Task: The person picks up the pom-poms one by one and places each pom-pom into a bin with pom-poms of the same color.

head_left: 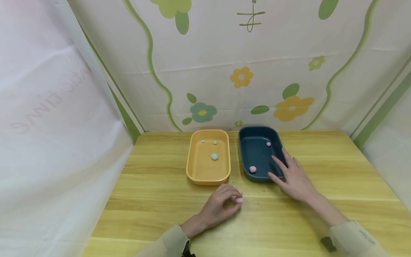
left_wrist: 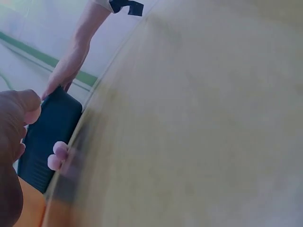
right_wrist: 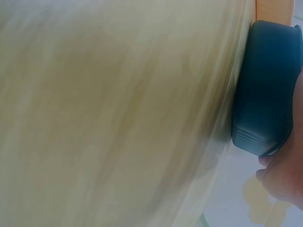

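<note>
My left hand is over the table in front of the yellow tray, fingers bent and thumb and fingertips together at a small pink ball. In the left wrist view the hand is at the left edge, with pinkish round shapes near it. The right hand spreads its fingers across the right side of the navy tray, touching its rim. Two pink balls lie in the navy tray. The yellow tray beside it holds three pale blue balls of different sizes.
Both trays stand side by side near the back of the wooden table. Directly behind is a white cloth printed with flowers. Another white cloth hangs along the left, and one closes the right side.
</note>
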{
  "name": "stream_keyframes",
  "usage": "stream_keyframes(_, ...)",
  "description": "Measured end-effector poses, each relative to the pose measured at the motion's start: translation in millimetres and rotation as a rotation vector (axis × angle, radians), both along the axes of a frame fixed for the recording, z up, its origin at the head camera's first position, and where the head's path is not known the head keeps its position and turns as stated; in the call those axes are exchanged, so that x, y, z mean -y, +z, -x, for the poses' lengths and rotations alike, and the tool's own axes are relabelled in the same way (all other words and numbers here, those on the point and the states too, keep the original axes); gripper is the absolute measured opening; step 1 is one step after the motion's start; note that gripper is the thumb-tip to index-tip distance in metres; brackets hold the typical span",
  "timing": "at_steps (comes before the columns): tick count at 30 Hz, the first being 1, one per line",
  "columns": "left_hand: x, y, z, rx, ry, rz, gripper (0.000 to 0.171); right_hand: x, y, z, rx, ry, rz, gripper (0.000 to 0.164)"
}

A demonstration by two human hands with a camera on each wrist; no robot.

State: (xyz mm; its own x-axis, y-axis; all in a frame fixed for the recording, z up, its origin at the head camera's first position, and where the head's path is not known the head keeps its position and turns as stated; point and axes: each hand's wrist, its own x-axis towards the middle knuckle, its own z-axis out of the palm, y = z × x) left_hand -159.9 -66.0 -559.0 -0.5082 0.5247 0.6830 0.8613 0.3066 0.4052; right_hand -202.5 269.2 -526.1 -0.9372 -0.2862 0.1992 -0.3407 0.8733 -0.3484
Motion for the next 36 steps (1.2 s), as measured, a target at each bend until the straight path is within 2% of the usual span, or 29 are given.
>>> stream_keyframes(7, -3.2, 8.1, 1.6, 0.030, -0.006, -0.044, 0.030, 0.4, -0.6, -0.2, -0.017, 0.002, 0.009, 0.074)
stream_keyframes(16, -11.7, 18.3, 13.2, -0.067, -0.011, -0.071, 0.026, -0.1, -2.1, 0.0, -0.002, -0.009, 0.015, 0.075)
stream_keyframes(24, -20.5, 26.6, 23.1, -0.080, 0.024, -0.049, 0.023, 0.1, -1.1, -0.8, -0.004, -0.012, 0.010, 0.075)
stream_keyframes(36, -35.0, 37.4, 39.1, -0.028, -0.009, -0.147, 0.021, 0.4, -3.4, -0.3, -0.008, -0.018, -0.003, 0.075)
